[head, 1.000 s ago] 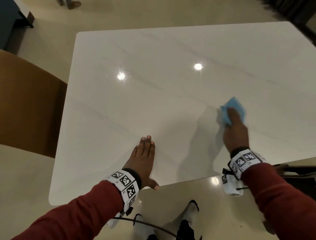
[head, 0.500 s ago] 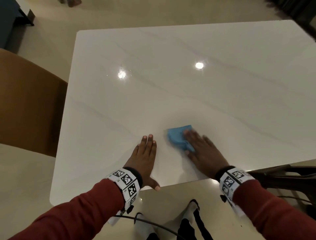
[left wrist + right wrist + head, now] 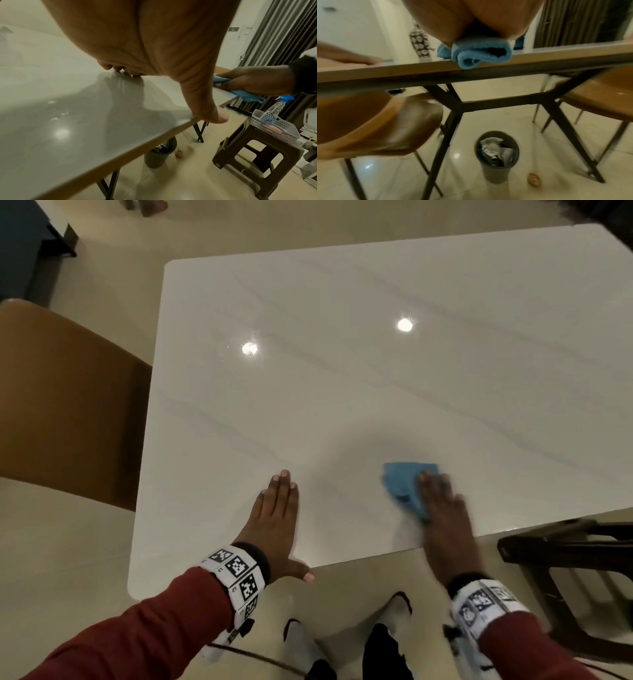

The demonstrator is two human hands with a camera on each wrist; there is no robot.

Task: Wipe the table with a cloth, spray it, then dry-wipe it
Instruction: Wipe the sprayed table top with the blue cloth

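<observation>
The white marble table point(image 3: 342, 378) fills the head view. My left hand point(image 3: 277, 508) lies flat on it near the front edge, fingers straight and together, with the thumb hanging over the edge point(image 3: 212, 115). My right hand point(image 3: 442, 501) presses flat on a folded blue cloth point(image 3: 404, 481) to the right of the left hand, close to the front edge. In the right wrist view the cloth point(image 3: 481, 56) bulges out from under the palm and slightly overhangs the table edge. A spray bottle point(image 3: 278, 105) with a blue head stands in a basket off the table.
A brown chair point(image 3: 61, 405) stands at the table's left side. At the right front, a dark stool point(image 3: 254, 152) carries a perforated white basket point(image 3: 276, 125). Under the table are black crossed legs point(image 3: 453, 105) and a filled waste bin point(image 3: 496, 152).
My right hand swept the cloth from the right middle of the table leftwards and toward me, up beside the left hand, then back a little to the right. The left hand has stayed put.
</observation>
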